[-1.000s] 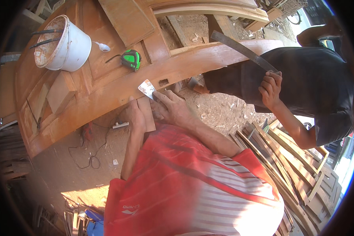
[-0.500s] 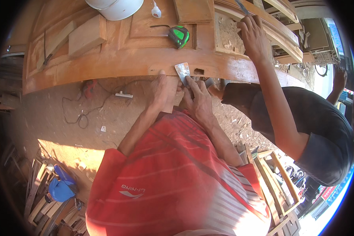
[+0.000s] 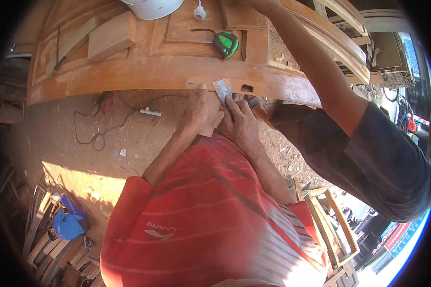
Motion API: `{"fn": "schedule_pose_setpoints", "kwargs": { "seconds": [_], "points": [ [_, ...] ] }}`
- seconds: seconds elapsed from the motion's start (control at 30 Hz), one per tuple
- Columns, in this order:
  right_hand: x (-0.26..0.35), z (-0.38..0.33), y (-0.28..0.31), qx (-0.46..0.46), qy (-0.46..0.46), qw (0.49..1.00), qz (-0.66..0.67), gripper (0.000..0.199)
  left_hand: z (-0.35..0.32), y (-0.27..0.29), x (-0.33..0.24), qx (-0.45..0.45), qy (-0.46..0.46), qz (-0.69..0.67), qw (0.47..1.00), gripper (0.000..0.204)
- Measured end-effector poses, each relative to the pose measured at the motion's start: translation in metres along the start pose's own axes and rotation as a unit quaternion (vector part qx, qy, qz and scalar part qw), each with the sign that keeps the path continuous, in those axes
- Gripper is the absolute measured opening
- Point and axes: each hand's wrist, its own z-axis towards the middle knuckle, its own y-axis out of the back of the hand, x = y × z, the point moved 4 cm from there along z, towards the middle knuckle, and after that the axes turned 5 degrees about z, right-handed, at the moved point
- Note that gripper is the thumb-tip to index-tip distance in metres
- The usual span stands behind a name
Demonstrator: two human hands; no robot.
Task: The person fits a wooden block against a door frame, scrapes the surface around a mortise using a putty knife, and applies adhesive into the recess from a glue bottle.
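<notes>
In my right hand [image 3: 242,122] is a putty knife [image 3: 221,89], its wide metal blade pointing away from me over the near edge of the wooden door [image 3: 143,74]. My left hand [image 3: 195,112] is closed around a flat pale-brown piece, apparently wood [image 3: 211,115], held upright against that edge, thumb near its top. The right fingertips are close beside this piece; whether they touch it is unclear. A rectangular mortise [image 3: 247,88] is cut in the door edge, just right of the blade.
On the door lie a green-black tape measure [image 3: 226,44], a white bottle [image 3: 199,10], a white bucket [image 3: 155,7] and a wood block [image 3: 112,36]. A co-worker's arm [image 3: 333,76] reaches over from the right. A power strip [image 3: 150,113] and cable lie on the ground.
The co-worker's hand has moved away and left toward the top edge, and their body leans further in. My view has shifted slightly; my hands keep nearly the same pose and hold.
</notes>
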Motion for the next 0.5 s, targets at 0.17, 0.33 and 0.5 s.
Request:
{"fn": "schedule_pose_setpoints", "kwargs": {
  "seconds": [0.17, 0.33, 0.5],
  "points": [
    [0.001, 0.004, -0.001, -0.006, 0.002, 1.0, 0.017, 0.041, 0.001, -0.003, -0.001, -0.059, -0.087, 0.007, 0.994, 0.075],
    [-0.003, 0.007, -0.002, -0.024, 0.004, 1.0, 0.003, 0.044, -0.001, -0.005, -0.003, -0.037, -0.071, -0.074, 0.994, 0.071],
    [-0.001, -0.003, 0.012, -0.034, 0.001, 0.999, -0.025, 0.044, -0.033, -0.003, -0.041, 0.095, 0.017, -0.269, 0.958, 0.071]
  ]
}}
